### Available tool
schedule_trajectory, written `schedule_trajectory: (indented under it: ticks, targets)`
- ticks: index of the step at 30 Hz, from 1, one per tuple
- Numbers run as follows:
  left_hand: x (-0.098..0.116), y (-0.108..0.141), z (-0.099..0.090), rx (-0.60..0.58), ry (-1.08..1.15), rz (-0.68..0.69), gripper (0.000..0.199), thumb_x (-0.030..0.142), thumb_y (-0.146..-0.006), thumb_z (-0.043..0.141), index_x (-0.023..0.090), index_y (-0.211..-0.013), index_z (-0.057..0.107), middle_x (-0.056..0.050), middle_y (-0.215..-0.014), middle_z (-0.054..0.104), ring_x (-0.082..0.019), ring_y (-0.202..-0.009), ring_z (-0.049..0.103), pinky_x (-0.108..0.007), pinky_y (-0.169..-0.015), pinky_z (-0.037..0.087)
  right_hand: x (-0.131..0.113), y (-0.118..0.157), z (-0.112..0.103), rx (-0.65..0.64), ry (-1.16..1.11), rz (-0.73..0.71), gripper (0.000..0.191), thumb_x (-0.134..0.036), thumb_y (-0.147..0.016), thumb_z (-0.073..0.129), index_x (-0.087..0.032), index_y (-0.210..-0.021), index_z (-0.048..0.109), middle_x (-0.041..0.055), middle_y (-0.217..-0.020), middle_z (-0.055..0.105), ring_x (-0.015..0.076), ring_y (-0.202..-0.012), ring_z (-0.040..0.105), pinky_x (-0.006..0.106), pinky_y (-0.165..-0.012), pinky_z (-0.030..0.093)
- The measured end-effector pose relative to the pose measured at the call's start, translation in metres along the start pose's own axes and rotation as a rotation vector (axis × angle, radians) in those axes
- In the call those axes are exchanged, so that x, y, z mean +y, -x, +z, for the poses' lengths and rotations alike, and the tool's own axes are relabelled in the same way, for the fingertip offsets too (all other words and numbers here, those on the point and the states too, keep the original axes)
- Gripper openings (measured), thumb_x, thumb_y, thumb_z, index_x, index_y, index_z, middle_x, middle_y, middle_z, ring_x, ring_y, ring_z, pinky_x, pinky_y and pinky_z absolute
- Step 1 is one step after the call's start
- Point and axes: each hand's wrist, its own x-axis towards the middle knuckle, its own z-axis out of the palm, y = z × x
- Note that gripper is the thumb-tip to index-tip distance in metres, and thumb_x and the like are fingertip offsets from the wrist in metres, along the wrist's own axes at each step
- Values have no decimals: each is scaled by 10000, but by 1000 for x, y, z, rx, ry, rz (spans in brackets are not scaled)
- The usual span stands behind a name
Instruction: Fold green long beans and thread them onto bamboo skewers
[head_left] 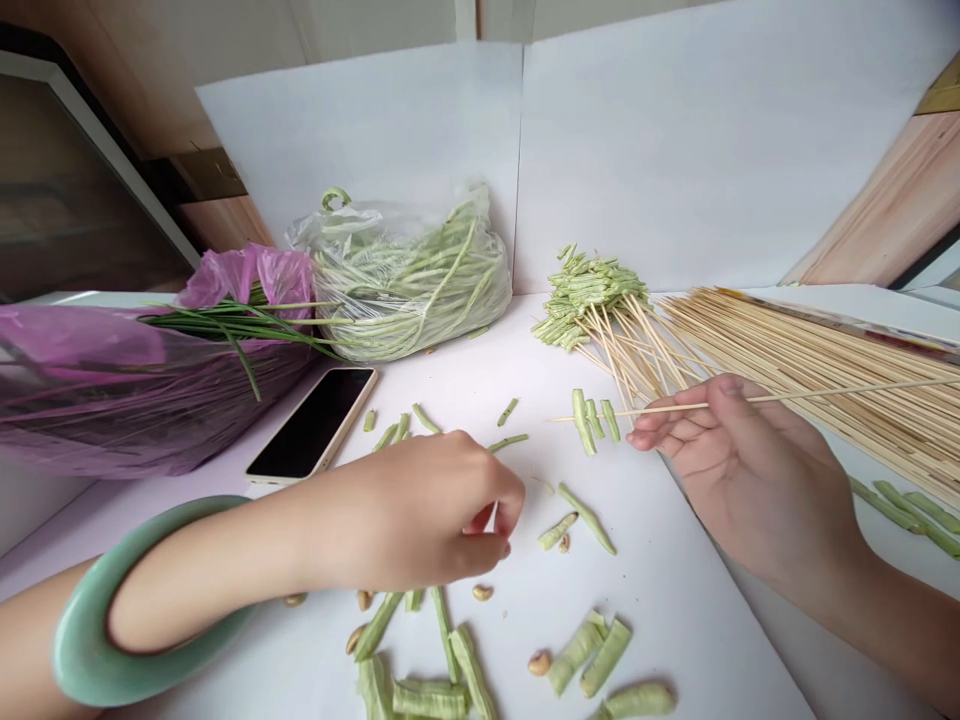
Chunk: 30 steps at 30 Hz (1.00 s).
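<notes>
My right hand (757, 470) is closed around a thin bamboo skewer (814, 393), pinched between thumb and fingers and pointing left. Three cut pieces of green bean (583, 422) are threaded crosswise near its tip. My left hand (450, 510), with a pale green bangle (82, 625) on the wrist, hovers over the white table. Its thumb and index finger curl together, and whatever may be between their tips is hidden. Loose bean pieces (587, 520) lie just right of it. More bean pieces (429, 698) and a few loose bean seeds (482, 592) are scattered nearer me.
Filled skewers (596, 290) are piled at the back, beside many bare bamboo skewers (817, 350) on the right. A clear bag of long beans (412, 280), a purple bag (135, 400) with green stalks and a phone (311, 425) occupy the left. White boards (712, 140) stand behind.
</notes>
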Motion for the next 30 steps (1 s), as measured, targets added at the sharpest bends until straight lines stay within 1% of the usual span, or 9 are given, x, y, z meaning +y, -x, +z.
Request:
schedule_trajectory:
  ticks: [3, 9, 11, 15, 19, 23, 26, 27, 30]
  targets:
    - [0, 8, -3, -133, -52, 12, 135, 79, -771, 592, 184, -736, 669, 8, -726, 668, -118, -623, 573, -224, -542, 342, 1, -1, 2, -7, -5, 4, 209, -354, -781, 694, -194, -649, 673, 63, -577, 684, 190, -551, 651, 343, -560, 565]
    - [0, 15, 2, -261, -176, 80, 242, -14, -676, 645, 196, -778, 709, -24, -746, 701, -201, -752, 625, -275, -592, 352, 1, 0, 2, 1, 15, -5, 197, -367, -772, 696, -214, -650, 672, 55, -581, 677, 200, -554, 645, 360, -551, 557]
    - [2, 15, 4, -263, -199, 127, 186, 12, -682, 677, 181, -758, 687, -24, -726, 688, -207, -762, 618, -285, -596, 355, 1, 0, 2, -12, 21, -13, 204, -383, -794, 676, -232, -656, 678, 51, -583, 675, 199, -564, 647, 355, -556, 559]
    - [6, 14, 8, -193, -191, 244, 102, 93, -740, 704, 179, -752, 651, -19, -717, 662, -187, -742, 601, -286, -591, 373, 1, 1, 2, -22, 12, 7, 202, -388, -787, 689, -235, -655, 681, 46, -589, 681, 193, -568, 648, 340, -558, 561]
    - [8, 12, 11, -231, -138, 347, 121, 91, -778, 670, 197, -722, 652, -25, -702, 661, -167, -692, 598, -272, -511, 360, 1, 1, 1, -18, 8, 12, 203, -373, -768, 707, -208, -651, 687, 55, -583, 686, 189, -548, 650, 329, -556, 563]
    - [5, 6, 8, -246, -101, 335, 161, 38, -787, 632, 173, -704, 657, -45, -702, 662, -170, -721, 607, -246, -536, 388, 1, 1, 2, -34, 16, -5, 237, -339, -849, 616, -236, -653, 700, 44, -584, 681, 180, -548, 645, 324, -564, 566]
    - [-5, -6, 5, -158, 185, 265, 154, 9, -808, 591, 139, -803, 674, -49, -793, 688, -138, -741, 617, -205, -657, 449, 2, 1, 2, -39, 15, -4, 272, -322, -883, 565, -256, -656, 702, 40, -595, 680, 182, -568, 645, 326, -570, 570]
    - [-9, -11, 5, -57, 299, 229, 143, 36, -828, 574, 140, -836, 671, -44, -810, 692, -130, -742, 620, -209, -695, 460, 3, 0, 1, -34, 14, -6, 278, -321, -885, 559, -259, -653, 698, 40, -595, 678, 185, -568, 644, 331, -570, 571]
    - [-24, -24, 10, 267, 626, 43, 92, 159, -860, 560, 131, -833, 644, -44, -783, 656, -129, -725, 594, -229, -672, 454, 4, -1, 0, 2, 9, -12, 269, -320, -882, 559, -268, -652, 689, 36, -606, 683, 201, -579, 651, 368, -601, 584]
